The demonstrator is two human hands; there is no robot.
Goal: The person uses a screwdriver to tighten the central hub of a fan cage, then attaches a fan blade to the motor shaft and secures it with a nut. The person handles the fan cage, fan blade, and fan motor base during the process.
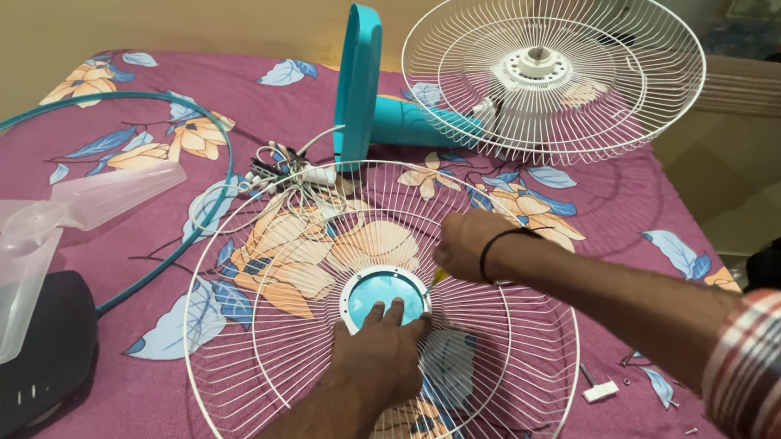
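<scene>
My left hand (378, 355) presses flat on fan grille (379, 313) hub; right hand (467, 246), at 2 o'clock, pinches something, grip unclear. Next: steady grille.

Warm, even indoor light; sharp, wide-angle edges.

I see my left hand (378, 351) lying flat on the front fan guard (263, 369), fingertips on its round blue hub (380, 293). My right hand (467, 246) presses the wires at the hub's two o'clock. The rear guard with motor (553, 72) sits at one o'clock, beside the teal fan body (359, 87). At nine o'clock the clear fan blade (39, 233) rests partly on a black base (21, 369). A teal ring (206, 122) lies on the floral sheet (147, 424).
</scene>
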